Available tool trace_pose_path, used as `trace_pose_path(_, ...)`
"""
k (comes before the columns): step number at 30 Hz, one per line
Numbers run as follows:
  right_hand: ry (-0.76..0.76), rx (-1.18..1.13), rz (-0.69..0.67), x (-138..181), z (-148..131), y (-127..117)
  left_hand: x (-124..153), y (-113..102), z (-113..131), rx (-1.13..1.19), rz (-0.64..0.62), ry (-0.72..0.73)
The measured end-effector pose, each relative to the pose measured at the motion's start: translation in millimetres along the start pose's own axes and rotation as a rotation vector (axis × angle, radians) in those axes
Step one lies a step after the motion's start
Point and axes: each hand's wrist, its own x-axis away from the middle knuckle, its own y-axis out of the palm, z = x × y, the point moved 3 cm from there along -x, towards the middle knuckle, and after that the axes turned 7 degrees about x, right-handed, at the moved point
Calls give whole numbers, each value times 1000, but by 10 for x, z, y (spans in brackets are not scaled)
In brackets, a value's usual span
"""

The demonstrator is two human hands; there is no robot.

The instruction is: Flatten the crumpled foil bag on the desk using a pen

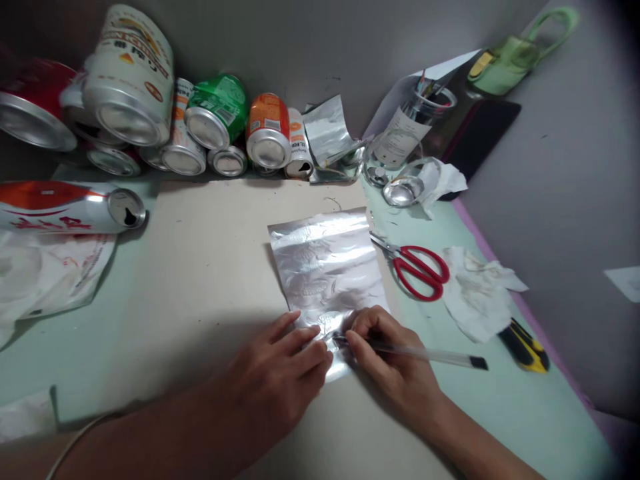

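A flat sheet of silvery aluminium (327, 263) with embossed lines lies on a beige board (210, 267). My left hand (280, 370) rests on the sheet's near edge with its fingers stretched out flat, pressing it down. My right hand (387, 357) pinches a clear pen (425, 353) with a black cap. The pen's tip touches the sheet right beside my left fingertips.
Red-handled scissors (417, 267) and crumpled tissue (477, 290) lie to the right, with a yellow-black utility knife (525, 347) beyond. Several drink cans (215, 120) are stacked along the back wall. One can (65, 207) lies at left above a plastic bag (45, 273). A jar of pens (407, 127) stands at back right.
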Motion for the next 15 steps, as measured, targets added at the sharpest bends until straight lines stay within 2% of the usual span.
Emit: trace_pose_path(15,-22,22,-25,-2,-36,-4,10,-4,-6,6,-17,-10)
